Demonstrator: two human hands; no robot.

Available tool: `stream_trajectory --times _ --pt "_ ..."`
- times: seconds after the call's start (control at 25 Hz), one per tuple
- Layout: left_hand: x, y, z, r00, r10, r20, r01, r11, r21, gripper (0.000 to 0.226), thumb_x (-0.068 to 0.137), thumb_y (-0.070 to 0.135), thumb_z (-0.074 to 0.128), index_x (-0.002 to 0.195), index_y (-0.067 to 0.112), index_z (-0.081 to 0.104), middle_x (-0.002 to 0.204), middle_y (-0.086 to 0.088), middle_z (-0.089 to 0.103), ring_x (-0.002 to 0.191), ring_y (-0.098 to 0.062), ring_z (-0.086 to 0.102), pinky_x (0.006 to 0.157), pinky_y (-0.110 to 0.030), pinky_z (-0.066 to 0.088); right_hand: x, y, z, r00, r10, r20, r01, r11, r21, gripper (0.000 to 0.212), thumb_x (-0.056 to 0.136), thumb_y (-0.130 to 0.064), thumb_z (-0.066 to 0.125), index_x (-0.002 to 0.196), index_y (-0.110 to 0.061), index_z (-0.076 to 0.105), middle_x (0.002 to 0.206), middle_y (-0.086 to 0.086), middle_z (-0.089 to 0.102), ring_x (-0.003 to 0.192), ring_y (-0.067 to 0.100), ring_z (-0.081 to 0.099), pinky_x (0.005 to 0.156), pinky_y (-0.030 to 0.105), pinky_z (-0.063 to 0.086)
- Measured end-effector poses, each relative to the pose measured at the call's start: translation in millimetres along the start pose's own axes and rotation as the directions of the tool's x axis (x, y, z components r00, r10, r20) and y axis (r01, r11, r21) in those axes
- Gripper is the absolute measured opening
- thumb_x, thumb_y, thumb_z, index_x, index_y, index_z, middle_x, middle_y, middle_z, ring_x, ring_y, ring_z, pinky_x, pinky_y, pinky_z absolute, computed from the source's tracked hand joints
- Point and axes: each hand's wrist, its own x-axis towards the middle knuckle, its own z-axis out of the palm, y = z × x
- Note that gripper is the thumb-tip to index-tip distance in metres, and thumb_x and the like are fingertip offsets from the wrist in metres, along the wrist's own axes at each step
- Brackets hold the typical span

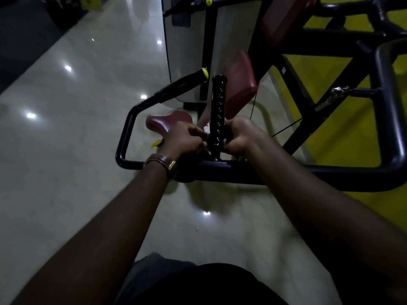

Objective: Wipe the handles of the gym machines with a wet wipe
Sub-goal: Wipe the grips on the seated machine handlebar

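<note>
Both hands at the base of a black handle (218, 111), centre frame.
The left hand (184, 139) pinches a white wipe (206, 129); the right hand (239, 135) curls beside the grip.

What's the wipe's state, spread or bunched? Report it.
Bunched. Only a small white bit of the wipe shows, pinched by the left hand against the grip; the right hand holds the grip's other side.

My one camera sits on my head, looking forward and steeply down along both forearms. My left hand (184, 137) and right hand (239, 135) meet near the frame's centre, close in, floor (66, 128) spreading wide around them.
</note>
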Motion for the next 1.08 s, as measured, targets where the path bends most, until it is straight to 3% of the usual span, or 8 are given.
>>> stream_trajectory --times 0.12,0.24,0.36,0.6,0.88,0.96,1.04,1.08 --pt "4.5 -4.7 -0.9 0.999 0.038 0.015 -0.037 0.999 -0.025 0.023 0.076 0.005 0.077 0.091 0.021 0.074 0.091 0.002 0.073 0.089 -0.014 0.070 0.087 -0.039 0.058 -20.3 29.5 -0.5 0.930 -0.342 -0.132 0.278 0.892 -0.356 0.029 0.099 -0.015 0.042 0.090 -0.005 0.067 0.086 0.012 0.070 0.078 0.028 0.070 0.075 0.045 0.060" --pt "6.4 -3.2 -0.2 0.995 0.085 0.052 -0.082 0.995 -0.055 0.030 0.076 0.001 0.074 0.105 0.011 0.074 0.098 -0.003 0.074 0.090 -0.012 0.069 0.086 -0.034 0.057 -29.5 69.2 10.3 0.615 -0.787 -0.049 0.383 0.352 -0.854 0.020 0.098 -0.015 0.048 0.100 -0.006 0.066 0.089 0.007 0.068 0.080 0.021 0.067 0.066 0.031 0.056" --pt "6.7 -2.0 -3.1 0.987 0.137 0.077 -0.134 0.990 -0.044 0.022 0.080 0.006 0.072 0.099 0.014 0.077 0.092 0.002 0.074 0.084 -0.005 0.067 0.073 -0.018 0.054 -15.5 81.9 29.7 0.401 -0.914 0.067 0.167 0.001 -0.986 0.031 0.102 -0.016 0.038 0.127 -0.002 0.051 0.110 0.010 0.062 0.096 0.022 0.065 0.069 0.022 0.041" --pt "7.2 -8.1 -3.3 0.987 -0.046 0.154 0.100 0.923 -0.371 0.023 0.080 -0.008 0.063 0.093 0.005 0.077 0.085 -0.015 0.074 0.074 -0.020 0.068 0.072 -0.033 0.057 -12.0 86.7 30.5 0.359 -0.925 0.126 -0.070 -0.161 -0.985 0.031 0.104 -0.020 0.036 0.123 -0.004 0.053 0.109 0.012 0.064 0.094 0.024 0.066 0.066 0.022 0.032" --pt "14.7 -15.7 -2.0 0.990 0.035 0.136 0.007 0.956 -0.294 0.014 0.070 0.032 0.067 0.073 0.024 0.078 0.072 -0.001 0.074 0.073 -0.020 0.071 0.076 -0.044 0.060 -1.1 71.0 22.6 0.394 -0.919 0.009 0.056 0.014 -0.998 0.015 0.089 -0.019 0.060 0.093 -0.013 0.073 0.081 0.004 0.070 0.068 0.013 0.064 0.046 0.003 0.028" --pt "16.8 -15.3 0.9 0.991 0.081 0.103 -0.057 0.974 -0.220 0.024 0.068 0.038 0.063 0.078 0.021 0.077 0.071 0.001 0.073 0.073 -0.020 0.072 0.073 -0.044 0.061 -2.5 50.3 17.4 0.522 -0.827 -0.209 0.241 0.378 -0.894 0.018 0.088 -0.020 0.066 0.082 -0.004 0.072 0.068 0.009 0.063 0.049 0.010 0.056 0.039 0.005 0.030" --pt "19.5 -15.0 3.0 0.992 0.104 0.077 -0.089 0.980 -0.176 0.023 0.068 0.039 0.065 0.076 0.020 0.076 0.072 0.002 0.073 0.071 -0.018 0.072 0.071 -0.042 0.061 -6.5 24.3 18.3 0.784 -0.529 -0.325 0.385 0.825 -0.414 0.023 0.093 -0.020 0.062 0.078 -0.002 0.065 0.067 0.011 0.061 0.043 0.014 0.057 0.042 0.021 0.045" --pt "20.6 -15.9 3.8 0.992 0.102 0.071 -0.089 0.983 -0.161 0.019 0.067 0.039 0.067 0.073 0.023 0.075 0.071 0.003 0.073 0.070 -0.017 0.072 0.071 -0.042 0.061 -8.0 20.4 18.7 0.892 -0.371 -0.256 0.334 0.926 -0.179 0.026 0.098 -0.021 0.053 0.081 -0.004 0.065 0.069 0.012 0.064 0.048 0.018 0.062 0.048 0.027 0.051"
